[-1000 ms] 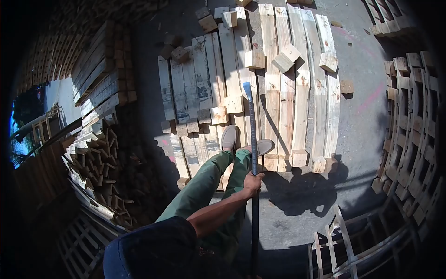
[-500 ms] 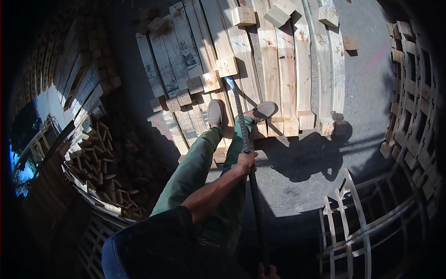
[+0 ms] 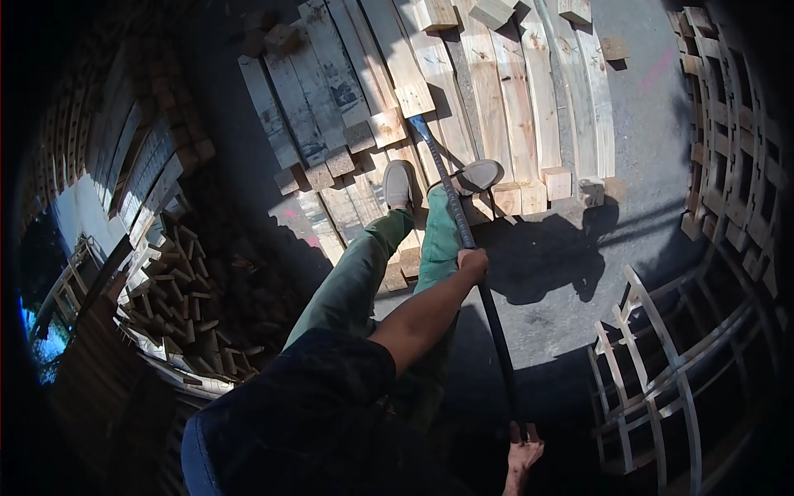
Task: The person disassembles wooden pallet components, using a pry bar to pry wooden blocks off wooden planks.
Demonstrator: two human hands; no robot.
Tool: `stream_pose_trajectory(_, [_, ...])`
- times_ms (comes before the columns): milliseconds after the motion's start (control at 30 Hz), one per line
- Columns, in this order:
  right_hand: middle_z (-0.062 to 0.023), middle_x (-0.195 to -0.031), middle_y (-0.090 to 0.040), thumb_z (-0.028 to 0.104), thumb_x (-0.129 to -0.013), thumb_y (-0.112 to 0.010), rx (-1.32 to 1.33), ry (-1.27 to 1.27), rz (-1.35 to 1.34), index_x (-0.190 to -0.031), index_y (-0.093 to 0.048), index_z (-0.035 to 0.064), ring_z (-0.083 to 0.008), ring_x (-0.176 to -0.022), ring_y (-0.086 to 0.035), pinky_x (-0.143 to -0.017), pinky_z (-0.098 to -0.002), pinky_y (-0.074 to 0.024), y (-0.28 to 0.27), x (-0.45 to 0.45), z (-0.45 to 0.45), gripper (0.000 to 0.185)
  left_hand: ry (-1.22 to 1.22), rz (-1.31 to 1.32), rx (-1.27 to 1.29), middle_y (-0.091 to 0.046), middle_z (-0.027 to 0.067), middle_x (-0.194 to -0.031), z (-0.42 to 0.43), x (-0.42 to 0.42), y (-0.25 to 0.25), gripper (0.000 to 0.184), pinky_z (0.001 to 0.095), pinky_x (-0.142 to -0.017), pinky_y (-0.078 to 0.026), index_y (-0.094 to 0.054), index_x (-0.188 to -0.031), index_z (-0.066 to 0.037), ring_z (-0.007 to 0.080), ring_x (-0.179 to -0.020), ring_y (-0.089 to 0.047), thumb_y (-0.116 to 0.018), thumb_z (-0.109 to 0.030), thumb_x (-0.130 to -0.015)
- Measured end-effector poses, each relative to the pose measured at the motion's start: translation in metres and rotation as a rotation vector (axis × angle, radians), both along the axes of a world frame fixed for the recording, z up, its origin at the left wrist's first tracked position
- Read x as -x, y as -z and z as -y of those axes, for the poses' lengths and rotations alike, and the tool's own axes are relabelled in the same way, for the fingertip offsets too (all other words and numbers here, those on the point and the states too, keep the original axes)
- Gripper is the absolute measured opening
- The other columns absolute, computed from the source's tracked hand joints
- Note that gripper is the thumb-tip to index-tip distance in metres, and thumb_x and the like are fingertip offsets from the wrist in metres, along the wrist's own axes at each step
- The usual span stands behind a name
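A long dark pry bar [image 3: 459, 217] with a ribbed shaft and a blue tip slants across the middle of the head view. My left hand [image 3: 473, 264] is closed around the shaft about midway. Lower down, my right hand [image 3: 523, 450] grips the bar near its dark lower end. The blue tip meets the near edge of a wooden block [image 3: 414, 99] on the pallet [image 3: 521, 107]; how far under it reaches is hidden. Beside that block sits another block [image 3: 386, 128]. My shoes stand on the pallet boards, one on each side of the bar.
More wooden blocks [image 3: 436, 15] lie at the pallet's far side. A heap of short wood pieces [image 3: 178, 298] is at left, near stacked lumber [image 3: 153, 157]. Pallets stand upright along the right [image 3: 732, 132], and a slatted wooden frame [image 3: 662, 372] is at lower right.
The bar's lower end has swung right and upward in view with my right hand, which now shows more fully. My left hand sits slightly higher and further right. The view has shifted a little.
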State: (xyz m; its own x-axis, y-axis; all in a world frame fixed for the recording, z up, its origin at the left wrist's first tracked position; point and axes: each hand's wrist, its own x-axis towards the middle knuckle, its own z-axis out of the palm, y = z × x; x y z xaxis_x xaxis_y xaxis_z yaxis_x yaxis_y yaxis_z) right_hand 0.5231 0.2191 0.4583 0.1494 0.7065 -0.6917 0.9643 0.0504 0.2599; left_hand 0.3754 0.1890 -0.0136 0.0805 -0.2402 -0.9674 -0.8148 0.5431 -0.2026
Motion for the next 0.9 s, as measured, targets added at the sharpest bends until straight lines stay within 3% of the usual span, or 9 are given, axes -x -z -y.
stream_pose_trajectory(67, [-0.0176, -0.061, -0.059, 0.042, -0.073, -0.071, 0.026, -0.018, 0.058, -0.084, -0.064, 0.0042, -0.0362, -0.058, -0.060, -0.051, -0.0409, -0.0438, -0.003, 0.001, 0.006, 0.040, 0.024, 0.004, -0.100, -0.063, 0.0152, -0.079, 0.003, -0.002, 0.001, 0.025, 0.0392, -0.059, -0.049, -0.061, -0.086, 0.003, 0.0268, -0.071, -0.064, -0.064, -0.018, -0.074])
stream_pose_trajectory(167, [-0.0179, -0.060, -0.058, 0.044, -0.073, -0.070, 0.009, -0.018, 0.037, -0.085, -0.064, 0.0050, -0.0370, -0.059, -0.060, -0.051, -0.0416, -0.0442, -0.001, -0.001, 0.028, 0.041, -0.067, -0.021, 0.095, -0.062, 0.0130, -0.074, -0.004, 0.037, -0.046, 0.022, 0.0369, -0.055, -0.048, -0.061, -0.083, 0.002, 0.0242, -0.064, -0.062, -0.064, -0.016, -0.073])
stream_pose_trajectory(233, [-0.0175, -0.059, -0.058, 0.044, -0.073, -0.070, 0.009, -0.006, 0.032, -0.084, -0.064, 0.0055, -0.0370, -0.059, -0.060, -0.051, -0.0417, -0.0444, -0.003, 0.003, 0.041, 0.040, -0.081, -0.055, 0.071, -0.051, 0.0093, -0.057, 0.001, 0.038, -0.047, 0.016, 0.0365, -0.042, -0.040, -0.054, -0.068, -0.002, 0.0220, -0.043, -0.049, -0.062, -0.014, -0.075])
stream_pose_trajectory(367, [-0.0165, -0.057, -0.058, 0.042, -0.072, -0.070, 0.016, -0.015, 0.044, -0.080, -0.064, 0.0069, -0.0366, -0.059, -0.060, -0.051, -0.0417, -0.0449, -0.006, 0.012, 0.051, 0.037, -0.014, -0.086, 0.048, -0.050, 0.0089, -0.056, 0.009, 0.043, -0.050, 0.017, 0.0357, -0.041, -0.039, -0.053, -0.067, -0.002, 0.0210, -0.043, -0.049, -0.063, -0.014, -0.075])
stream_pose_trajectory(600, [-0.0176, -0.057, -0.057, 0.043, -0.072, -0.071, 0.032, -0.046, 0.063, -0.081, -0.063, 0.0048, -0.0368, -0.058, -0.060, -0.051, -0.0425, -0.0447, 0.002, -0.002, 0.040, 0.040, -0.153, -0.052, -0.011, -0.051, 0.0095, -0.057, 0.003, 0.045, -0.057, 0.019, 0.0353, -0.043, -0.041, -0.054, -0.069, 0.001, 0.0204, -0.046, -0.051, -0.062, -0.015, -0.076])
stream_pose_trajectory(700, [-0.0189, -0.057, -0.056, 0.046, -0.073, -0.069, 0.030, -0.022, 0.036, -0.085, -0.063, 0.0033, -0.0386, -0.056, -0.058, -0.050, -0.0438, -0.0425, 0.003, -0.006, 0.023, 0.044, 0.013, -0.102, 0.055, -0.055, 0.0111, -0.061, -0.009, 0.037, -0.061, 0.018, 0.0362, -0.046, -0.043, -0.056, -0.072, 0.001, 0.0216, -0.050, -0.055, -0.062, -0.015, -0.076])
stream_pose_trajectory(900, [-0.0215, -0.068, -0.061, 0.045, -0.076, -0.066, 0.119, 0.069, 0.133, -0.091, -0.064, 0.0033, -0.0397, -0.071, -0.062, -0.062, -0.0420, -0.0473, 0.004, -0.001, -0.022, 0.044, -0.015, -0.037, 0.219, -0.061, 0.0105, -0.072, -0.038, 0.034, -0.051, 0.017, 0.0373, -0.051, -0.047, -0.060, -0.080, -0.001, 0.0224, -0.061, -0.061, -0.062, -0.017, -0.078])
